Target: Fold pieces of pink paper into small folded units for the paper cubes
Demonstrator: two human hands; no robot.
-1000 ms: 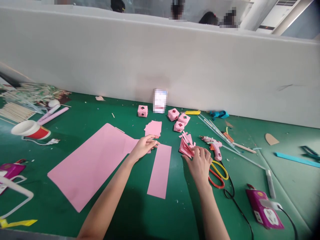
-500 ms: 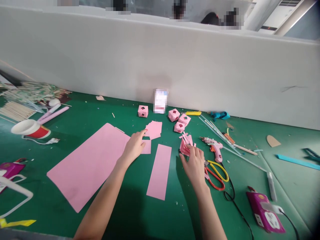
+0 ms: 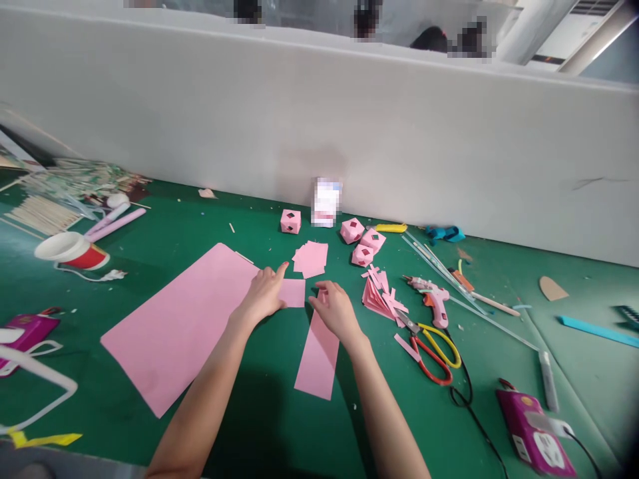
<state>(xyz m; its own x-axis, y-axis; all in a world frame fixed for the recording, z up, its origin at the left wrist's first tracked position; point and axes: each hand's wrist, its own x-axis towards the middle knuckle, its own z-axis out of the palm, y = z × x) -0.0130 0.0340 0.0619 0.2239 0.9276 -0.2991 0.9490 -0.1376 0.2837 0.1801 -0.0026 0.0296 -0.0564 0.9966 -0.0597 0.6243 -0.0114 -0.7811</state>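
Observation:
My left hand (image 3: 262,293) rests at the right edge of a large pink paper sheet (image 3: 184,332), index finger stretched and thumb apart. Its thumb touches a small pink paper rectangle (image 3: 295,293). Over the top end of a long pink paper strip (image 3: 318,359) is my right hand (image 3: 337,309), fingers loosely curved, thumb apart, nothing visible in its grasp. Just beyond the hands lies a stack of pink paper squares (image 3: 310,258). Folded pink paper pieces (image 3: 377,299) with narrow offcuts lie right of my right hand, beside scissors (image 3: 429,349) with red and yellow handles.
Pink paper boxes (image 3: 290,221) with diamond holes stand near the white partition (image 3: 224,133). A pink glue gun (image 3: 434,299) and a purple power box (image 3: 534,426) lie at right. A paper cup (image 3: 87,253) and wooden sticks (image 3: 44,214) are at left.
My right hand has moved left from the folded pieces and offcuts to the long strip. My left hand has drawn back slightly from the stack of squares. The view has shifted a little.

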